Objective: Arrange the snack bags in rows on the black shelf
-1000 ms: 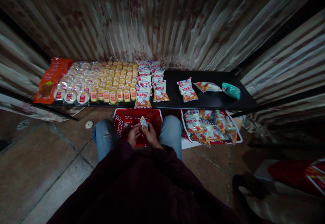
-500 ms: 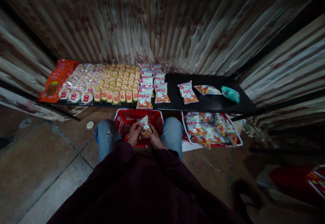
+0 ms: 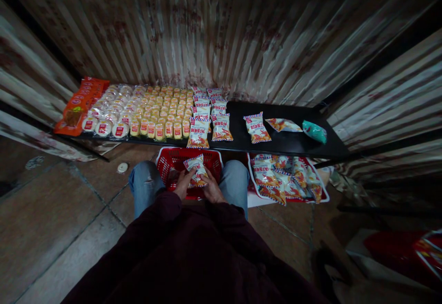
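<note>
Both my hands hold one white and orange snack packet (image 3: 195, 169) flat over the red plastic basket (image 3: 172, 158) between my knees. My left hand (image 3: 181, 184) grips its left edge and my right hand (image 3: 211, 188) its lower right edge, fingers closed on it. In front of me a low black table (image 3: 293, 140) carries rows of the same striped packets (image 3: 199, 133), yellow wrapped cakes (image 3: 162, 111) and round white buns (image 3: 105, 120).
Orange packs (image 3: 78, 106) lie at the table's left end. Three loose packets, one teal (image 3: 314, 131), lie on its right part. A red-rimmed tray (image 3: 253, 189) of snack packets sits on the tiled floor under the table's right side. Corrugated metal walls surround the spot.
The packet in my hands has been turned from crumpled and upright to flat and face up over the basket. The view has shifted slightly downward.
</note>
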{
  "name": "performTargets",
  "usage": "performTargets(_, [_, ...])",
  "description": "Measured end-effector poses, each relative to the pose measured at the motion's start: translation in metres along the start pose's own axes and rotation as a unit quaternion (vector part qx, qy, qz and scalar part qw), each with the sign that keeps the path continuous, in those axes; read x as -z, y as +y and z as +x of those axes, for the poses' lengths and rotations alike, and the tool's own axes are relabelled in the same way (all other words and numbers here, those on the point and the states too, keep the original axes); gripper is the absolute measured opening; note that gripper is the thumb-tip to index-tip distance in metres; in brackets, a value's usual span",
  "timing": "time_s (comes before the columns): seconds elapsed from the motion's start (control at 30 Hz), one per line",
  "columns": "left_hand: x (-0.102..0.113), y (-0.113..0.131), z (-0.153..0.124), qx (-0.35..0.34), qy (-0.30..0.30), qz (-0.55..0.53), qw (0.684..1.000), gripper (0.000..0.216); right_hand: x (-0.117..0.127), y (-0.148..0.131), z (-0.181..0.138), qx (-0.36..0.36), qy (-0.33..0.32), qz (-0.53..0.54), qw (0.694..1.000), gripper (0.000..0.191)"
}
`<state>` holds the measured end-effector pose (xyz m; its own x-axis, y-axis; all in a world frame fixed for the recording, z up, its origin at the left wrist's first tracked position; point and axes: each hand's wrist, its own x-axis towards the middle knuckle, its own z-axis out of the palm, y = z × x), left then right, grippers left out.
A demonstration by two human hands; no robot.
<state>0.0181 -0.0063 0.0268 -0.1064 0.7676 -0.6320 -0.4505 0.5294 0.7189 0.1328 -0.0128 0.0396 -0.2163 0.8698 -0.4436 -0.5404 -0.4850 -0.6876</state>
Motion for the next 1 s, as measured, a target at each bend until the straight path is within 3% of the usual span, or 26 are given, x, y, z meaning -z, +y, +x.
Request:
performTargets(0.37, [-0.001,0.007,-0.003,-0.023,0.022,0.009,0.999,0.053,0.006,0.003,0.002,-0.020,-0.015,-0.037,0.999,0.069])
performTargets(0.6, [0.005,0.004,-0.002,-0.077,-0.001,0.034,0.996,0.057,0.015,0.000,0.007,-0.021,-0.048,-0.053,0.997,0.061])
performTargets(0.8, [0.009,0.000,0.000,-0.145,-0.005,0.169,0.975,0.053,0.021,0.001,0.020,-0.019,-0.011,-0.094,0.995,0.052])
performTargets(1.0, [0.007,0.013,-0.015,-0.171,0.028,0.295,0.940,0.055,0.022,0.005,0.026,0.011,0.014,-0.081,0.997,0.049])
